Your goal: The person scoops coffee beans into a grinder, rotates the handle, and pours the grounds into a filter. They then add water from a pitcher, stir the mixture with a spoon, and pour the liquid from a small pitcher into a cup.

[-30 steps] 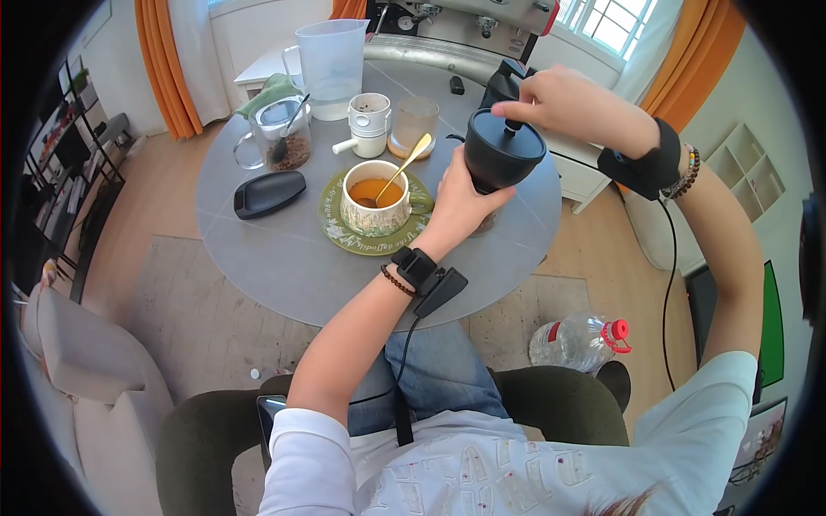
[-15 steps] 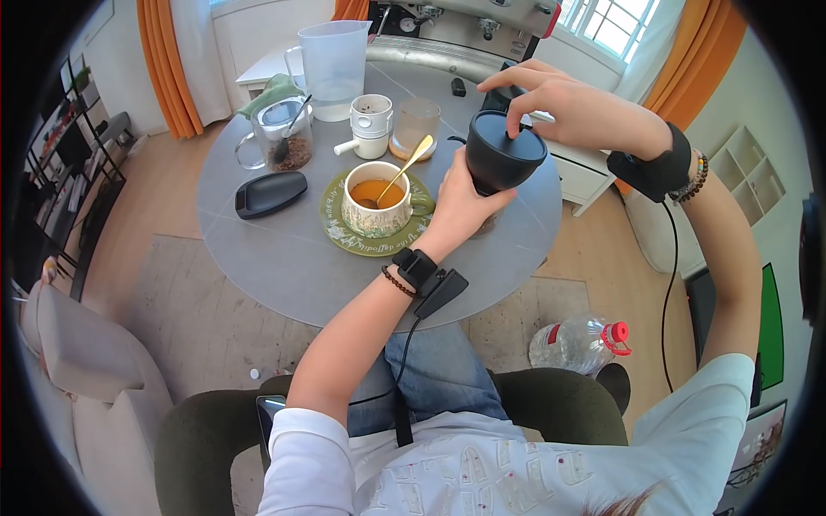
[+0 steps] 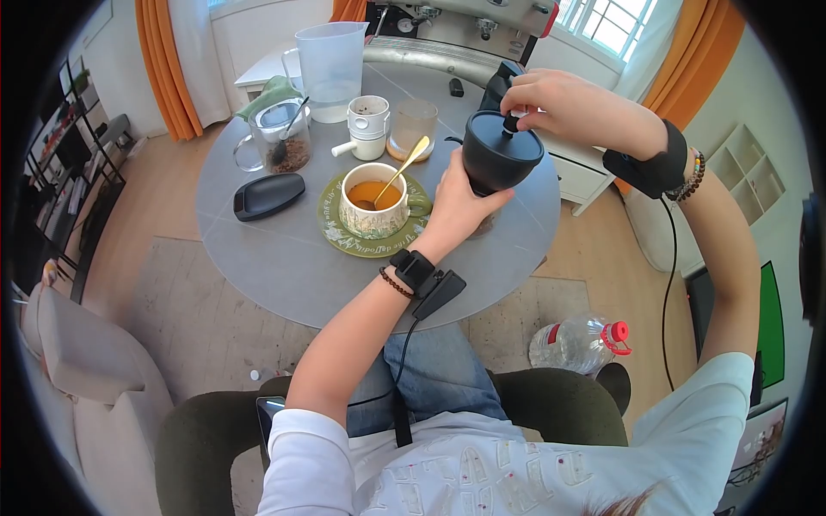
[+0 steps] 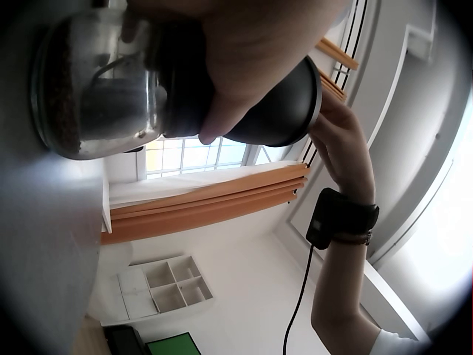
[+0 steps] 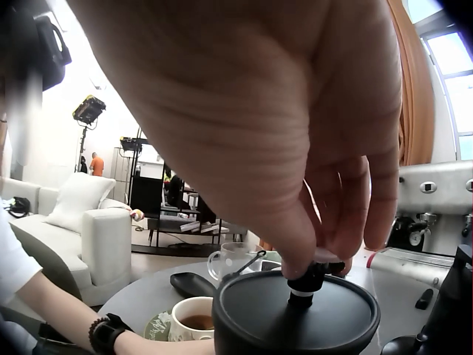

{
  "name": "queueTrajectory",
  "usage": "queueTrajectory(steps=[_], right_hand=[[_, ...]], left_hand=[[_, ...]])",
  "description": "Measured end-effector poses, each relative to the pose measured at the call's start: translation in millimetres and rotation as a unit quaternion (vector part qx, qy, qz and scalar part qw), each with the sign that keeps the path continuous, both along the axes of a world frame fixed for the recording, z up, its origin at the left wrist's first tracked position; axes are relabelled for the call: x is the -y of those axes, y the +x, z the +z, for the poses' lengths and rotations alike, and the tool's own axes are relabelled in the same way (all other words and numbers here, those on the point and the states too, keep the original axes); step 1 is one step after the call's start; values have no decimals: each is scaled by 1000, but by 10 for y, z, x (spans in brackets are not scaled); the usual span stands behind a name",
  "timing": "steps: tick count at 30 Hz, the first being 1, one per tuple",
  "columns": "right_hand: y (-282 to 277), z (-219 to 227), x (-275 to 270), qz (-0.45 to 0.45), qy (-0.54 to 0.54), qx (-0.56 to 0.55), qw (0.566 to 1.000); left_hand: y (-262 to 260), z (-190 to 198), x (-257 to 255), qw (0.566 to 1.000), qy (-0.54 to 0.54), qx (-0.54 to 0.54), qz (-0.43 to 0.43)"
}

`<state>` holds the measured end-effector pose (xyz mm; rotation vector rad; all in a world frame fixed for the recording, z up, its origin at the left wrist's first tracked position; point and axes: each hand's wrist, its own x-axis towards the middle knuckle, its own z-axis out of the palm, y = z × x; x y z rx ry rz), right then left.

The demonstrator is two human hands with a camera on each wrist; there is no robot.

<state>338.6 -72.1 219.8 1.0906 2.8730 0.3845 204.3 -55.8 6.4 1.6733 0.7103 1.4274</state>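
Note:
A black grinder with a wide lidded top stands on the right part of the table. The left hand grips it below the wide top. In the left wrist view its clear glass base rests on the table with dark grounds inside. The right hand pinches the small black knob above the lid. Left of the grinder, a patterned cup of amber liquid with a gold spoon sits on a green saucer.
Behind the cup are a white device, a glass, a tall pitcher and a glass mug with brown bits. A black scoop-like object lies at left. An espresso machine stands at the back.
The right hand's fingers were spread over the lid half a second ago and now close round the knob, on its far side. The left hand has kept its grip.

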Motion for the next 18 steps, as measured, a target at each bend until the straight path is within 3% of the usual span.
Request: queueTrajectory(steps=[2,5,11,14,18], right_hand=[[-8,-14,-9,65,34,11,997],[-59,-19,-3,55,19,33,998],[-23,-118,-8,43,31,-44,998],[-128,-130,139,-34,34,-116,992],[-196,-42,103,-154,74,52,984]], left_hand=[[-3,4,0,1000,-5,2,-3],[0,4,6,1000,-4,-2,1],[-1,1,7,1000,-10,-8,4],[5,3,3,1000,-5,-2,5],[-8,17,22,1000,-14,2,-4]])
